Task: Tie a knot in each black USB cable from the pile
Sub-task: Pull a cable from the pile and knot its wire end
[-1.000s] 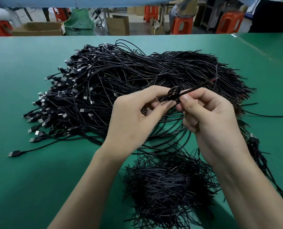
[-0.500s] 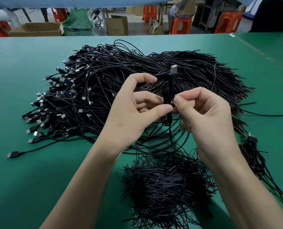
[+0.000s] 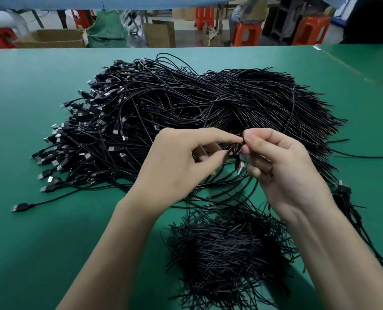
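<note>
There, left hand (image 3: pixel 181 166) and right hand (image 3: pixel 286 173) pinch one black USB cable (image 3: pixel 234 151) between them, just above the pile (image 3: pixel 186 104), plug (image 3: pixel 241 167) hanging down. Bit blurry, probably a small loop there. Feed the plug right through, then draw snug evenly without kinking it.

The black USB cable (image 3: pixel 234 149) between the left hand (image 3: pixel 179 168) and right hand (image 3: pixel 284 173) is blurred and mostly hidden by fingers; any knot is unreadable.

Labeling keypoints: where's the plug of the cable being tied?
Head view, centre: the plug points down between the left hand and right hand, over the cable pile's near edge.
</note>
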### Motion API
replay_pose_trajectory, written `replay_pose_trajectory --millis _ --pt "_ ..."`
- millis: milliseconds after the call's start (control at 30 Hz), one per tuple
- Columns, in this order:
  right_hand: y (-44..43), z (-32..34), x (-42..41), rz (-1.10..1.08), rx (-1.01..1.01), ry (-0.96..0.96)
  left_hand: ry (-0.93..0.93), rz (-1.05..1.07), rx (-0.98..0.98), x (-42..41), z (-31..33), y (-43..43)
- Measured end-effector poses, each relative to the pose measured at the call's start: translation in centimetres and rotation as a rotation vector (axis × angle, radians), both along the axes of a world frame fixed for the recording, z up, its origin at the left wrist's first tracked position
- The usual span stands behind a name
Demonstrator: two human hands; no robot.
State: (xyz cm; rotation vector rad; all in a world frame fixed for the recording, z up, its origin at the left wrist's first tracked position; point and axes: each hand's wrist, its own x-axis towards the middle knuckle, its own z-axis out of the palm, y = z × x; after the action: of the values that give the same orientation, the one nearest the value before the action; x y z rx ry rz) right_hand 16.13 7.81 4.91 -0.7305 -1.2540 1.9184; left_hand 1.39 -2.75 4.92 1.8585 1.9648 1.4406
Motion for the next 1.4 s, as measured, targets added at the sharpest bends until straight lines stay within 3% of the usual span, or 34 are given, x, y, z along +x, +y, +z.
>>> replay_pose_trajectory --millis 433,500,667,833,933,1000,1133,1267,1400 --pt "-0.6 0.7 0.3 0.003 0.22 0.024 -0.732 -0.203 -0.011 0.2 -0.7 0.9" --pt "-0.6 0.7 0.3 0.011 0.257 -0.015 -0.725 -0.192 -0.041 0.1 -0.9 1.1" --pt "0.2 0.8 0.8 0.023 0.403 -0.133 -0.503 -0.131 -0.088 0.5 -0.4 1.0" --pt "0.7 0.7 1.0 0.178 0.067 0.016 -0.156 -0.06 0.021 1.0 -0.4 0.9" --pt "0.7 0.5 0.8 0.212 -0.033 0.058 -0.054 -0.002 0.068 1.1 -0.4 0.9" --pt "0.7 0.3 0.6 0.207 -0.059 0.066 -0.07 -0.027 0.047 0.9 -0.3 0.7" --pt "0.7 0.4 0.8 0.146 -0.015 0.001 -0.27 -0.141 -0.056 0.6 -0.1 0.3" --pt "0.5 0.7 0.9 0.164 0.066 -0.03 -0.393 -0.1 -0.047 0.6 -0.1 0.7" --pt "0.3 0.8 0.7 0.143 0.042 -0.015 -0.642 -0.128 -0.017 0.8 -0.5 1.1"
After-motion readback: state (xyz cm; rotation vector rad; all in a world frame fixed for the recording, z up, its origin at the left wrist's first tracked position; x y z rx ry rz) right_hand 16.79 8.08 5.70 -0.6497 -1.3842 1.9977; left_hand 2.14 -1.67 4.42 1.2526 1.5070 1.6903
